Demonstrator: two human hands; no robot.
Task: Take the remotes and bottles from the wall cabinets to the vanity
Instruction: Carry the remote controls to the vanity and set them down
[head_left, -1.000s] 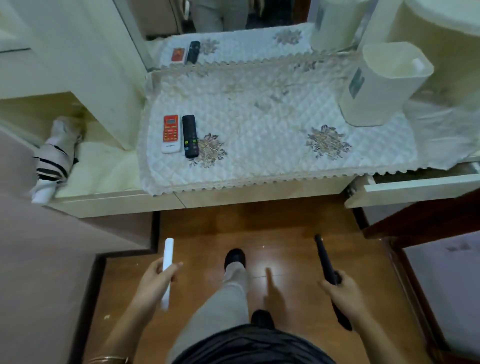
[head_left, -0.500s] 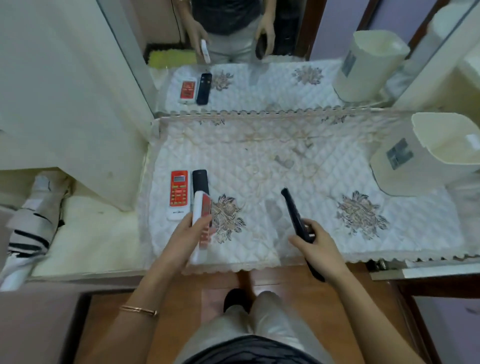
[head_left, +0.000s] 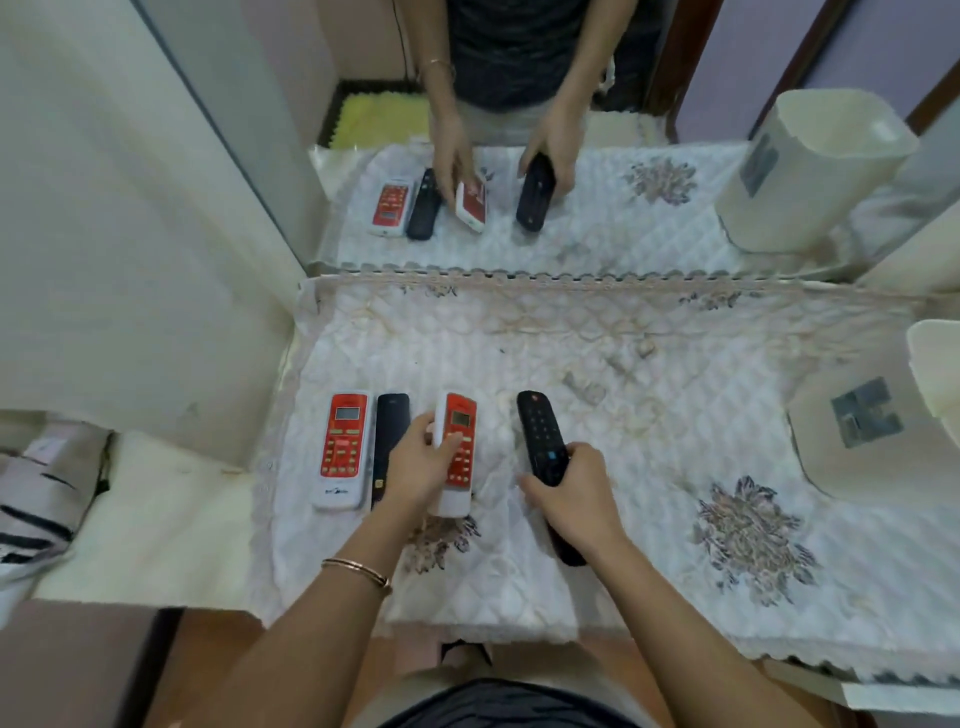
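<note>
Red remote (head_left: 457, 448) gripped in left hand (head_left: 418, 470) | black remote (head_left: 540, 441) gripped in right hand (head_left: 574, 496) | second red remote (head_left: 343, 449), second black remote (head_left: 389, 431) lying just left on tabletop (head_left: 649, 441) | white bin (head_left: 852, 478) far right

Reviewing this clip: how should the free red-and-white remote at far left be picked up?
Pinch the far-left red-and-white remote at its bare white near end, coming from above and the front edge: it lies flat, and the slim black remote crowds its right side.

No lettering reads clearly – the leftmost remote (head_left: 340, 449)'s logo is too blurred.
</note>
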